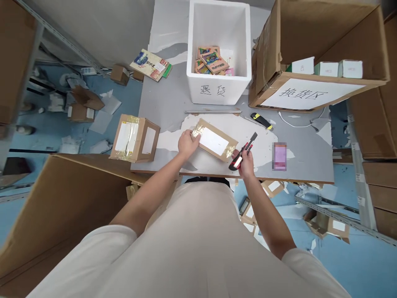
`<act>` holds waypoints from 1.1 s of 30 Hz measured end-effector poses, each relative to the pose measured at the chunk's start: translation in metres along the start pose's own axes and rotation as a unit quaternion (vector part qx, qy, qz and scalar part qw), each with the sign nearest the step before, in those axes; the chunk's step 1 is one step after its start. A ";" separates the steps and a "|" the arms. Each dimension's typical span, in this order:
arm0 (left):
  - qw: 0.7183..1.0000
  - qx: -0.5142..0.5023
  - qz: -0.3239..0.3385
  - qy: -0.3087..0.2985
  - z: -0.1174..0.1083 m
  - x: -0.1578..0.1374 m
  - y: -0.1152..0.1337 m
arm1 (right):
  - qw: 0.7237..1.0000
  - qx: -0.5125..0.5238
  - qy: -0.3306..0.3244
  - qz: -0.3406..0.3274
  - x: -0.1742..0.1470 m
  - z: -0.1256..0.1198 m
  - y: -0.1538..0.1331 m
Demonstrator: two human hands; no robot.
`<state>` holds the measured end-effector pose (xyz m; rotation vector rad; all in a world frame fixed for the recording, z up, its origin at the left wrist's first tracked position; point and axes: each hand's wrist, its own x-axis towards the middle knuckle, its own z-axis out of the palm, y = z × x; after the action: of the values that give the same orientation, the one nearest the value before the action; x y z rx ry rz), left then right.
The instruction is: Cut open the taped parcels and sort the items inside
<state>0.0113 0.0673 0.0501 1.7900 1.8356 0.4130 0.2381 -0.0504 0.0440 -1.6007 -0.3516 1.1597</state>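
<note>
A small taped cardboard box (214, 142) with a white label faces me near the table's front edge. My left hand (187, 144) grips its left end, the thumb on top over the shiny tape. In my right hand (246, 163) is a black and red box cutter (242, 156), pointing up and to the right, close beside the box's right end. The fingertips of that hand are partly hidden behind the cutter. A second cutter, yellow and black (261, 121), lies on the table farther back.
Another taped box (135, 138) stands at the table's left edge. Behind are a white foam bin (218, 89) with small packs inside and a large cardboard box (266, 78) holding cartons. A book (150, 65), a metal strip (214, 111) and a blurred pink object (279, 157) lie about.
</note>
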 end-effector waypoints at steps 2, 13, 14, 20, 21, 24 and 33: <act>0.999 -0.004 -0.031 -0.043 -0.003 -0.026 -0.008 | 1.000 -0.026 -0.002 -0.012 0.019 -0.005 -0.011; 0.937 0.139 0.301 -0.114 0.006 -0.015 0.003 | 0.939 -0.308 -0.150 -0.005 -0.016 -0.054 -0.032; 0.937 0.146 0.295 -0.114 0.007 -0.014 0.004 | 0.936 -0.312 -0.161 0.003 -0.020 -0.055 -0.031; 0.939 0.150 0.287 -0.116 0.008 -0.015 0.006 | 0.934 -0.325 -0.147 -0.001 -0.026 -0.055 -0.030; 0.939 0.150 0.286 -0.115 0.008 -0.015 0.006 | 0.933 -0.327 -0.148 0.000 -0.026 -0.056 -0.030; 0.940 0.150 0.286 -0.113 0.008 -0.015 0.006 | 0.930 -0.334 -0.156 0.006 -0.026 -0.056 -0.031; 0.941 0.133 0.289 -0.113 0.009 -0.013 0.006 | 0.903 -0.396 -0.165 0.002 -0.027 -0.055 -0.043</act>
<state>0.0210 0.0535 0.0479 2.4478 1.2293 0.1594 0.2839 -0.0856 0.0921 -2.0759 -1.1618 1.3851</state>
